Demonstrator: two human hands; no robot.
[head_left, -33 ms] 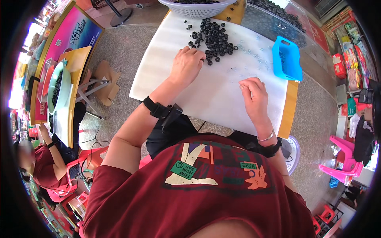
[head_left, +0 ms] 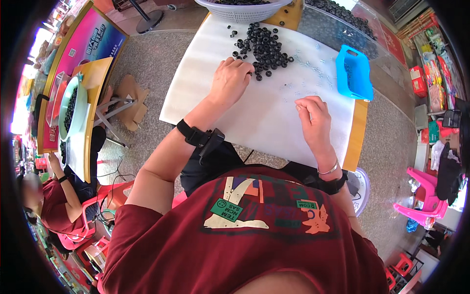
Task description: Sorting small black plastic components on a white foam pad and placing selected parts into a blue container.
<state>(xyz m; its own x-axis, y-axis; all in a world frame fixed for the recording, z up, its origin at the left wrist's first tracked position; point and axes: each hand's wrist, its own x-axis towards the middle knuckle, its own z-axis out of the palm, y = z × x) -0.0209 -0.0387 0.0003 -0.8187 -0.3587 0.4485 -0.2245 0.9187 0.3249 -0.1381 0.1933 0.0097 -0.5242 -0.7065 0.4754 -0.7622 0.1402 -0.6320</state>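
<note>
My left hand [head_left: 231,79] rests at the near left edge of a pile of small black ring-shaped pieces [head_left: 267,49]. Its fingers are closed around a black piece, of which only a dark edge shows at the fingertips. To the right, my right hand [head_left: 313,117] hovers above or rests on the white sheet [head_left: 274,117], fingers curled in with thumb and forefinger close together. Whatever it pinches, if anything, is too small to make out. Tiny clear bits [head_left: 316,63] lie scattered between the pile and a blue plastic basket [head_left: 360,78].
A pale colander [head_left: 240,12] and a clear bin [head_left: 338,29] with black pieces stand at the far side. On the left, another person [head_left: 58,201] sits by a table with a green basin [head_left: 73,108]. A pink stool [head_left: 423,196] lies tipped on the right.
</note>
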